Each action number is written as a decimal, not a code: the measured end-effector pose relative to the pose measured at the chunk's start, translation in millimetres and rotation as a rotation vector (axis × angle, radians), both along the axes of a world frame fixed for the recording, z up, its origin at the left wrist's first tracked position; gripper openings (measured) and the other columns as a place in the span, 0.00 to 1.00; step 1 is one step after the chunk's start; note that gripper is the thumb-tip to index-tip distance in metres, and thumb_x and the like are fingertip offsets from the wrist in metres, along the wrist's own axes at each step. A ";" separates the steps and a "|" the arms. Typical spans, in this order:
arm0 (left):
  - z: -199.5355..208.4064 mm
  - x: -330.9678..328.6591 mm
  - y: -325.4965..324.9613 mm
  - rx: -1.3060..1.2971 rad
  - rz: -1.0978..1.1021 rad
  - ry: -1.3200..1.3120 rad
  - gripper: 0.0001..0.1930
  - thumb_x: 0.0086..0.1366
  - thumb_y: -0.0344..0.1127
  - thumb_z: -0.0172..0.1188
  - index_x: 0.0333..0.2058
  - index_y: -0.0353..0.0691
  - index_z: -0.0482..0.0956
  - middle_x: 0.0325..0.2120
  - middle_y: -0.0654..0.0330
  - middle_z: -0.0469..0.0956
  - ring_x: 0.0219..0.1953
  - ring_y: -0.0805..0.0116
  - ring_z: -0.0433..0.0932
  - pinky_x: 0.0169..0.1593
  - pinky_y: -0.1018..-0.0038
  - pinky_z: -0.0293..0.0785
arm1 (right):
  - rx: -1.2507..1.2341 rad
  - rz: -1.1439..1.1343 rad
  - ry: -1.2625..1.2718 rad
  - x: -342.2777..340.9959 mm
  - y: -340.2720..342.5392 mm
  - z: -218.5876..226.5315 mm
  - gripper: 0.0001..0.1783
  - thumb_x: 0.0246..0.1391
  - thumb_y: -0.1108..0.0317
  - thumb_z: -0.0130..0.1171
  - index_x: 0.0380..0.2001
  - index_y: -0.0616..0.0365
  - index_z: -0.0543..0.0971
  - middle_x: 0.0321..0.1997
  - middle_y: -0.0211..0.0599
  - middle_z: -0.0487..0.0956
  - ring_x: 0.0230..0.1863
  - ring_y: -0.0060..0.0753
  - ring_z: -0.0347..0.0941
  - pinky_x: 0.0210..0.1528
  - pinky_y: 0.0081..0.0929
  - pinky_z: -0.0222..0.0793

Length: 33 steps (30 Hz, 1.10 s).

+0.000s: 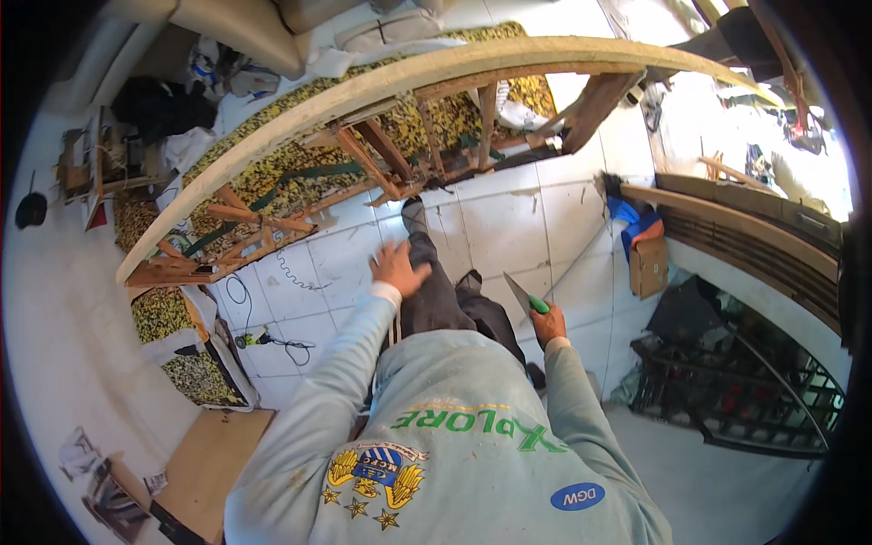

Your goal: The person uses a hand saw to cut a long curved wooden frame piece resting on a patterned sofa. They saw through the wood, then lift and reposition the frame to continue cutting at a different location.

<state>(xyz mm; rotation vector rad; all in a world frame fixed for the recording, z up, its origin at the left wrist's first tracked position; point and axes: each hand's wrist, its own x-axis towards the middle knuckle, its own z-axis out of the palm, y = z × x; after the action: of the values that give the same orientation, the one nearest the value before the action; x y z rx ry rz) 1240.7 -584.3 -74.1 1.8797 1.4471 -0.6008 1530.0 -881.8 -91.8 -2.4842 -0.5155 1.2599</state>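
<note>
The right hand [549, 324] is closed around the green handle of a flat-bladed steel knife [525, 297], whose blade slants up and to the left, clear of the floor and beside the person's dark-trousered leg [436, 295]. The left hand [396, 268] is open, its fingers spread, resting on or just over that raised knee; it holds nothing.

The knife looks light and stiff, its blade thin and likely sharp, so the plastic handle is the only sound place to grip it, as the hand does now.

Ahead stands a long curved wooden furniture frame [363, 91], bare timber with slanted struts, partly backed by yellow-and-black patterned fabric [291, 163] and crossed by a green webbing strap [300, 177]. It appears rigid and heavy.

The floor [509, 218] is white glazed tile, probably slippery underfoot, with a coiled cord and a small green-bodied power tool [250, 340] lying on it to the left. A brown cardboard box [649, 266] stands to the right, by a dark metal grille [736, 400].
</note>
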 end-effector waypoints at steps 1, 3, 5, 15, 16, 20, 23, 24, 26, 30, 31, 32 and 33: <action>5.9 0.0 -22.9 -0.091 -0.075 -0.030 0.48 0.58 0.66 0.71 0.71 0.45 0.72 0.74 0.44 0.64 0.77 0.41 0.60 0.76 0.35 0.52 | 0.056 0.004 -0.038 4.0 -16.8 -12.9 0.21 0.53 0.61 0.66 0.45 0.65 0.85 0.36 0.58 0.86 0.41 0.60 0.84 0.46 0.48 0.78; -5.5 -6.3 -75.9 -0.226 -0.211 -0.082 0.45 0.59 0.68 0.71 0.68 0.48 0.76 0.72 0.50 0.70 0.76 0.46 0.62 0.76 0.34 0.51 | 0.076 0.003 -0.071 14.2 -36.3 -26.0 0.19 0.53 0.62 0.67 0.43 0.66 0.85 0.32 0.55 0.86 0.37 0.56 0.84 0.43 0.46 0.78; -3.4 -2.4 -115.9 -0.297 -0.305 -0.138 0.39 0.62 0.66 0.69 0.67 0.53 0.78 0.71 0.58 0.73 0.76 0.51 0.64 0.77 0.31 0.49 | 0.010 0.008 -0.067 30.3 -49.1 -30.8 0.20 0.52 0.62 0.67 0.44 0.65 0.86 0.33 0.54 0.87 0.36 0.56 0.84 0.43 0.46 0.78; 15.8 24.0 -123.7 -0.558 -0.513 -0.359 0.19 0.75 0.54 0.57 0.54 0.53 0.86 0.57 0.57 0.85 0.63 0.54 0.81 0.67 0.43 0.65 | -0.103 -0.025 -0.273 68.6 -91.9 -43.8 0.22 0.53 0.60 0.68 0.48 0.62 0.87 0.43 0.59 0.88 0.46 0.64 0.85 0.52 0.49 0.79; 14.9 16.7 -119.5 -0.611 -0.437 -0.456 0.18 0.74 0.53 0.57 0.51 0.51 0.87 0.55 0.55 0.86 0.60 0.53 0.83 0.64 0.48 0.70 | -0.096 -0.099 -0.287 67.4 -87.6 -44.0 0.21 0.53 0.61 0.67 0.47 0.62 0.87 0.44 0.59 0.88 0.47 0.65 0.85 0.52 0.50 0.79; 20.7 15.7 -82.9 -0.623 -0.283 -0.630 0.16 0.74 0.46 0.62 0.39 0.37 0.85 0.33 0.54 0.86 0.37 0.64 0.84 0.49 0.66 0.79 | -0.005 -0.220 -0.332 59.5 -41.7 -46.4 0.18 0.56 0.61 0.66 0.45 0.62 0.85 0.44 0.60 0.87 0.50 0.69 0.83 0.53 0.50 0.77; -61.4 26.8 -62.5 -0.482 0.162 -0.839 0.14 0.75 0.44 0.63 0.39 0.39 0.86 0.31 0.59 0.85 0.37 0.70 0.83 0.48 0.68 0.79 | 0.044 -0.108 -0.405 45.3 0.0 -64.3 0.21 0.58 0.62 0.66 0.54 0.53 0.81 0.44 0.58 0.86 0.48 0.70 0.82 0.51 0.59 0.76; -126.9 32.7 -58.3 -0.428 0.361 -0.879 0.12 0.76 0.44 0.63 0.41 0.41 0.86 0.32 0.61 0.85 0.37 0.71 0.82 0.48 0.69 0.79 | 0.006 -0.042 -0.430 45.6 12.9 -74.8 0.23 0.58 0.62 0.67 0.57 0.50 0.79 0.44 0.57 0.86 0.48 0.69 0.82 0.50 0.59 0.77; -229.5 56.2 -27.7 -0.197 0.569 -0.646 0.16 0.76 0.49 0.62 0.48 0.41 0.82 0.38 0.65 0.84 0.39 0.69 0.82 0.47 0.66 0.79 | -0.087 0.094 -0.468 42.6 19.9 -103.9 0.29 0.58 0.61 0.68 0.63 0.45 0.76 0.46 0.54 0.87 0.47 0.68 0.82 0.50 0.59 0.77; -334.9 110.5 49.0 -0.259 1.041 -0.372 0.33 0.74 0.69 0.56 0.39 0.38 0.84 0.38 0.57 0.84 0.41 0.62 0.82 0.47 0.60 0.75 | -0.147 0.137 -0.572 61.6 23.2 -171.9 0.33 0.57 0.63 0.67 0.67 0.41 0.73 0.46 0.51 0.87 0.45 0.65 0.84 0.49 0.58 0.79; -349.6 120.9 58.7 -0.230 1.078 -0.340 0.36 0.74 0.71 0.55 0.37 0.37 0.84 0.37 0.54 0.84 0.42 0.58 0.82 0.47 0.59 0.75 | -0.065 0.101 -0.627 71.3 16.4 -193.0 0.33 0.57 0.63 0.67 0.67 0.41 0.74 0.44 0.50 0.88 0.44 0.66 0.84 0.48 0.57 0.79; -374.2 127.1 64.5 -0.200 1.109 -0.303 0.39 0.73 0.73 0.54 0.35 0.35 0.84 0.36 0.51 0.85 0.42 0.55 0.83 0.48 0.58 0.76 | -0.053 0.068 -0.650 83.4 8.4 -209.6 0.32 0.57 0.63 0.67 0.67 0.41 0.75 0.44 0.50 0.88 0.44 0.66 0.84 0.47 0.57 0.79; -398.2 136.7 65.8 0.078 1.117 -0.269 0.37 0.73 0.70 0.57 0.34 0.32 0.82 0.36 0.48 0.86 0.43 0.48 0.83 0.48 0.56 0.76 | -0.039 0.039 -0.673 97.4 0.5 -224.9 0.31 0.58 0.63 0.67 0.66 0.42 0.76 0.44 0.50 0.88 0.44 0.66 0.84 0.47 0.57 0.79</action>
<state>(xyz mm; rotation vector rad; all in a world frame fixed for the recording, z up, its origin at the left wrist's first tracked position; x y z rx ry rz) 1377.5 -518.4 -472.3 0.8748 2.0090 0.2429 1627.4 -881.3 -316.7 -2.9112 -0.6918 0.4085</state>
